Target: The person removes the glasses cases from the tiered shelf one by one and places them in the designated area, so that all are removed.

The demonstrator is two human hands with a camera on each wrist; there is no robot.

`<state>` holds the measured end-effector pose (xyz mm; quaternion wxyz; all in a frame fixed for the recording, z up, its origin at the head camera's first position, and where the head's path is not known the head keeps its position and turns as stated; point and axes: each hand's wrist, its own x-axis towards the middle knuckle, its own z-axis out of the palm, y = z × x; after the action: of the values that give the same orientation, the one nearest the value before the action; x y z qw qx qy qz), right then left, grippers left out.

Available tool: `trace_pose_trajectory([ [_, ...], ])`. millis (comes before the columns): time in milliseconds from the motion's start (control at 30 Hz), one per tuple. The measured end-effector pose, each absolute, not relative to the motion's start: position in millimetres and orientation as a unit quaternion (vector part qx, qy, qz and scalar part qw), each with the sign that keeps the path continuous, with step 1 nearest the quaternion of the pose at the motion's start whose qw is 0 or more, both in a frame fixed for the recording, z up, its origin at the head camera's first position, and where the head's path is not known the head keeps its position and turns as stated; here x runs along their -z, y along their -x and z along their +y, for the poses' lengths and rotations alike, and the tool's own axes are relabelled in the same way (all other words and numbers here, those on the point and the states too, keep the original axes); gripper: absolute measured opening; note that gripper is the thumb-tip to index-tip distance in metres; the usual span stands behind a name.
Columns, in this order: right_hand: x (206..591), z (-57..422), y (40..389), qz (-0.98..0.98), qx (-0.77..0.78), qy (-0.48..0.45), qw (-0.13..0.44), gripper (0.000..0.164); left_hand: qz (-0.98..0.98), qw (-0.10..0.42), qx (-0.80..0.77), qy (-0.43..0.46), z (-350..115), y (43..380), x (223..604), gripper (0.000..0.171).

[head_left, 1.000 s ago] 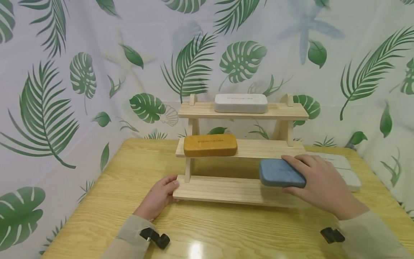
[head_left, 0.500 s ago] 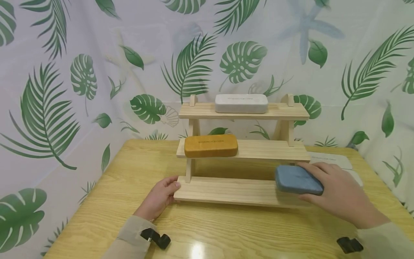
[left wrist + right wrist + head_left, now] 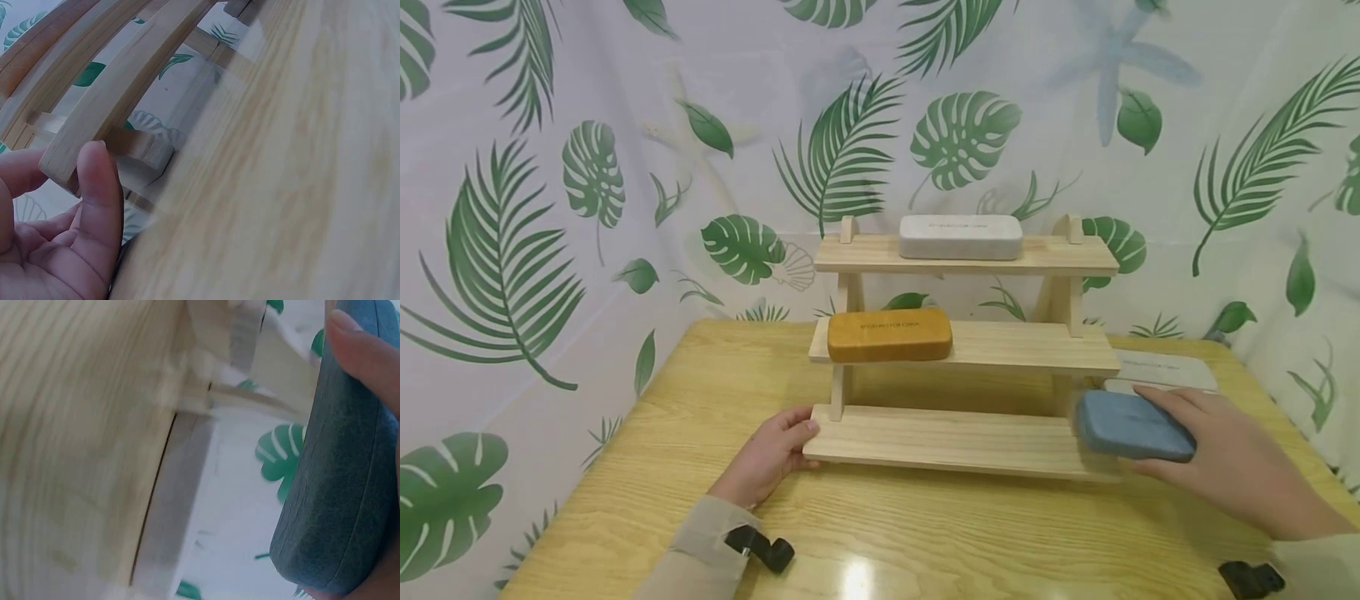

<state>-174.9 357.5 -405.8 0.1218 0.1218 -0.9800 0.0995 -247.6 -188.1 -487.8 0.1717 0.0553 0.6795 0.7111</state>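
Note:
My right hand (image 3: 1232, 471) grips a blue glasses case (image 3: 1131, 425) by its right end, thumb on the near side and fingers on the far side. The case is held in front of the right end of a three-tier wooden display stand (image 3: 940, 437). In the right wrist view the case (image 3: 340, 469) looks closed, a seam running along its side. My left hand (image 3: 767, 458) holds the left end of the stand's bottom board; the left wrist view shows thumb and fingers pinching that board (image 3: 94, 119). An orange glasses case (image 3: 889, 335) lies on the middle tier's left side.
A white glasses case (image 3: 961, 239) sits at the middle of the top tier. On the wooden table (image 3: 880, 533), right of the stand, lie pale cases (image 3: 1165, 368), partly hidden behind the blue case and my right hand. A leaf-patterned cloth (image 3: 625, 167) hangs behind.
My right hand has carried the blue case to the right and slightly toward me, from in front of the stand to its right end. My left hand stays on the bottom board.

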Motion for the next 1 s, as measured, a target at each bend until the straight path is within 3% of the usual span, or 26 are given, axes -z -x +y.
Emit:
trace_pose_trajectory([
  [267, 419, 386, 174, -0.988, -0.085, -0.101, 0.084, 0.105, 0.678, 0.183, -0.708, -0.066, -190, 247, 487, 0.052],
  [500, 436, 408, 177, -0.988, -0.056, -0.109, 0.088, 0.103, 0.672, 0.185, -0.714, -0.072, -192, 247, 489, 0.052],
  [1000, 449, 420, 199, -0.997, -0.020, -0.079, 0.004, 0.112, 0.673, 0.183, -0.713, -0.081, -192, 247, 488, 0.052],
])
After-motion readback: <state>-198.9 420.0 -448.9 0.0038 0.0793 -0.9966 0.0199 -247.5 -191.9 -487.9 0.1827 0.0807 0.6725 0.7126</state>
